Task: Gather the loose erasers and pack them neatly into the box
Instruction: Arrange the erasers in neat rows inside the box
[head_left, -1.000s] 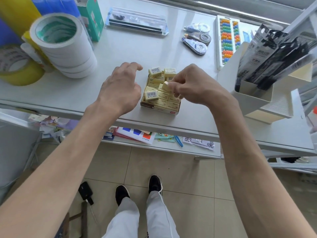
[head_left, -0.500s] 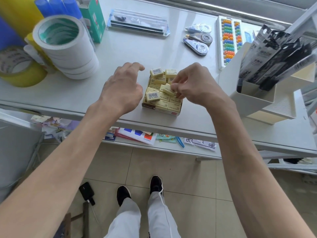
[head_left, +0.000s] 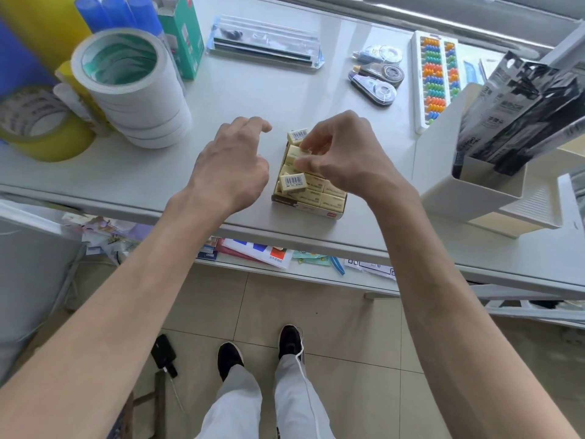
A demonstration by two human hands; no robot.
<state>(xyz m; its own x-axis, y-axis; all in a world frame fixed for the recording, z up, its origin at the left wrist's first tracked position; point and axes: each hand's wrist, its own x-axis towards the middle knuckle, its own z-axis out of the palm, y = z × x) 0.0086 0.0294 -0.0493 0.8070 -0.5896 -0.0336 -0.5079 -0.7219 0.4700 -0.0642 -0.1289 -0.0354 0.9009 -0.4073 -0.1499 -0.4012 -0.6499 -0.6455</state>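
Pale grey counter [head_left: 253, 93] filled the upper half of the head view, with beige floor tiles below its front edge. Near that edge sat the low cardboard box [head_left: 311, 211], already lined with cream erasers [head_left: 326, 198] lying flat in rows along its near side. One barcode-labelled eraser [head_left: 292, 182] lay loose and askew on top of the rows at the near left corner, and another barcoded eraser [head_left: 297, 136] sat at the far end.

The right hand [head_left: 345, 156] was over the far half of the box, its fingers [head_left: 311, 142] and thumb curled and pinching a small cream eraser [head_left: 294, 152] just above the packed ones. The left hand [head_left: 231, 166] hovered just beside the box's left side, fingers loosely bent and grasping nothing; whether it touched the box could not be told.

A stack of white tape rolls [head_left: 136, 99] stood well to the left, with a yellow tape roll [head_left: 41, 134] beside it. Correction tapes [head_left: 378, 76] and a colourful abacus [head_left: 435, 77] lay farther back on the right, next to a white organiser [head_left: 459, 185] holding dark packets.
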